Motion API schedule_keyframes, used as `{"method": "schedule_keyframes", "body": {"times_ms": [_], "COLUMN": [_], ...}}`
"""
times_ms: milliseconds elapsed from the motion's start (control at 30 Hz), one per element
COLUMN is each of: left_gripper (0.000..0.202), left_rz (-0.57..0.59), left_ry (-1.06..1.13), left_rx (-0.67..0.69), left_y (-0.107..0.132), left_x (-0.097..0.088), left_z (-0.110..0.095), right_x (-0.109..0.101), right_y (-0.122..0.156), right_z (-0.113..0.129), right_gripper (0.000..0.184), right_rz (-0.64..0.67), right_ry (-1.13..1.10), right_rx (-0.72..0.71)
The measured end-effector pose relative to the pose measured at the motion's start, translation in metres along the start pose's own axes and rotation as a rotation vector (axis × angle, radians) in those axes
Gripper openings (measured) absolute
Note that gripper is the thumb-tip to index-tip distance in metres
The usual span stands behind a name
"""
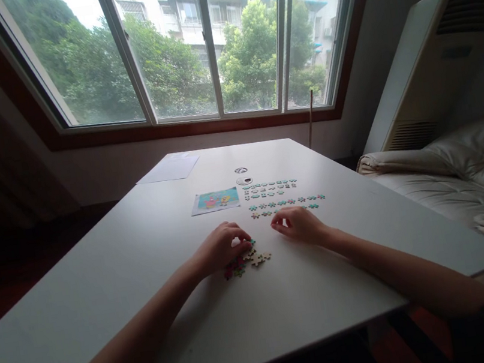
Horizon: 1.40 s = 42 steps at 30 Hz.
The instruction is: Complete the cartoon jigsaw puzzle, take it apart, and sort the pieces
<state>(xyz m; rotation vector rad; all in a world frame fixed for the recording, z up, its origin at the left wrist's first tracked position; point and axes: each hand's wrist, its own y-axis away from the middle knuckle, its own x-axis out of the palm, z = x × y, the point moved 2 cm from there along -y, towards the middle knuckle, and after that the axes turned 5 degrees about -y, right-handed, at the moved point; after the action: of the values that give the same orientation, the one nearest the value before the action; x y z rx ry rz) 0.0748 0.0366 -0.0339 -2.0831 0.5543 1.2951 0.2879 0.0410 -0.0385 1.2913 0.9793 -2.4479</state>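
Note:
My left hand (224,248) reaches over a loose heap of jigsaw pieces (257,258), thumb and fingertips closed on a teal jigsaw piece (252,242) at the heap's far edge. Some pieces in the heap lie with their bare wood side up, others show red and green; my hand covers part of them. To the right, my right hand (296,223) rests with curled fingers pinched together; whether anything is between them is too small to tell. Just beyond it, sorted jigsaw pieces (281,203) lie in several rows, the nearest row partly hidden by that hand.
A colourful picture sheet (215,200) lies left of the rows on the white table (114,273). Two small round items (244,180) sit behind it. White paper (168,169) lies at the far left corner. A pale sofa (427,172) stands to the right, a window ahead.

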Motion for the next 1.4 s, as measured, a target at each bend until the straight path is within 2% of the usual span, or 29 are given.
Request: {"method": "schedule_keyframes", "body": {"times_ms": [233, 533, 700, 833, 933, 1167, 1400], "left_gripper": [0.016, 0.01, 0.015, 0.024, 0.026, 0.031, 0.032], "left_rz": [0.016, -0.009, -0.055, -0.017, -0.008, 0.0, 0.007], "left_ry": [0.024, 0.15, 0.454, 0.79, 0.889, 0.849, 0.757], "left_rx": [-0.002, -0.072, -0.156, -0.256, -0.303, -0.316, -0.28], "left_y": [0.001, 0.003, 0.0, -0.001, 0.0, 0.001, 0.001], "left_x": [0.001, 0.001, -0.001, -0.001, 0.0, 0.003, -0.004], "left_z": [-0.005, -0.008, -0.012, -0.017, -0.02, -0.019, -0.016], "right_x": [0.011, 0.013, 0.01, 0.006, 0.005, 0.007, 0.0], "right_y": [0.005, 0.008, 0.009, 0.009, 0.009, 0.009, 0.011], "right_z": [0.023, 0.03, 0.033, 0.036, 0.037, 0.039, 0.034], "right_gripper": [0.011, 0.011, 0.013, 0.018, 0.016, 0.012, 0.012], "right_rz": [0.045, 0.046, -0.025, -0.09, -0.116, -0.144, -0.164], "right_ry": [-0.048, -0.082, -0.094, -0.098, -0.105, -0.076, -0.011], "right_rx": [-0.059, -0.072, -0.131, -0.198, -0.245, -0.303, -0.356]}}
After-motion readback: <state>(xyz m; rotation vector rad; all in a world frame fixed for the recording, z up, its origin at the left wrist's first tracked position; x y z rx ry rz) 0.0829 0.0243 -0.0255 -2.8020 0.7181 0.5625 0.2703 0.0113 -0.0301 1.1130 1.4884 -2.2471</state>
